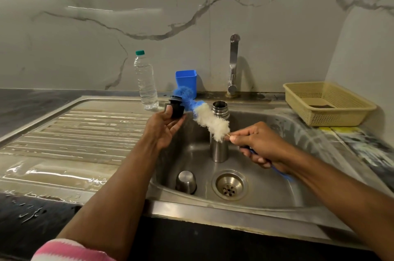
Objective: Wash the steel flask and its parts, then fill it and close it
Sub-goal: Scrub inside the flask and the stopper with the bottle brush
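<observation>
The steel flask stands upright and uncapped in the sink, partly hidden behind the brush. Its steel cup lid sits upside down on the sink floor, left of the drain. My left hand holds the black stopper above the sink's left edge. My right hand grips the blue handle of a bottle brush with white and blue bristles. The brush's blue tip lies against the stopper.
A clear water bottle with a green cap stands behind the wet draining board. A blue plastic cup and the tap stand at the back. A beige basket sits on the right counter.
</observation>
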